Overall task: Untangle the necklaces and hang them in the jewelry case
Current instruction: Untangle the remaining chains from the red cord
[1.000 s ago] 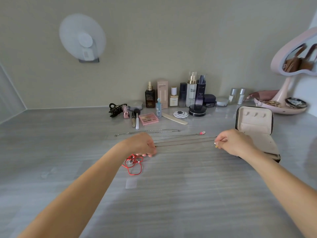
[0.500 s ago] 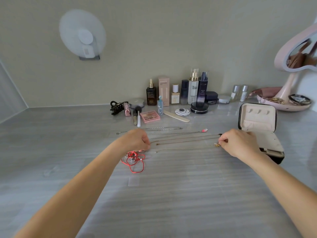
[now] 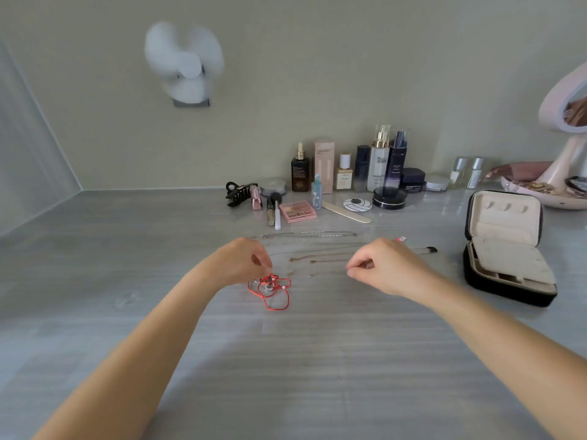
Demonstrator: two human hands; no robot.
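Several thin necklaces lie stretched side by side on the grey table: a silver chain (image 3: 305, 234) farthest back, gold chains (image 3: 320, 257) nearer. A red cord necklace (image 3: 270, 289) with a small pendant lies tangled at their left end. My left hand (image 3: 243, 262) is curled, and its fingertips pinch at the top of the red tangle. My right hand (image 3: 392, 266) pinches the right end of the nearest thin gold chain (image 3: 327, 274). The black jewelry case (image 3: 505, 281) stands open at the right, its cream lid upright with hooks showing.
Cosmetic bottles (image 3: 378, 160), a pink palette (image 3: 298, 211), a hair claw (image 3: 238, 193) and a nail file (image 3: 346, 212) crowd the back of the table. A pink mirror stand (image 3: 562, 160) with a tray is at the far right. A white fan (image 3: 185, 65) hangs on the wall.
My right hand has moved left from beside the case toward the middle, and the chains have gone slack. My left hand has stayed by the red cord.
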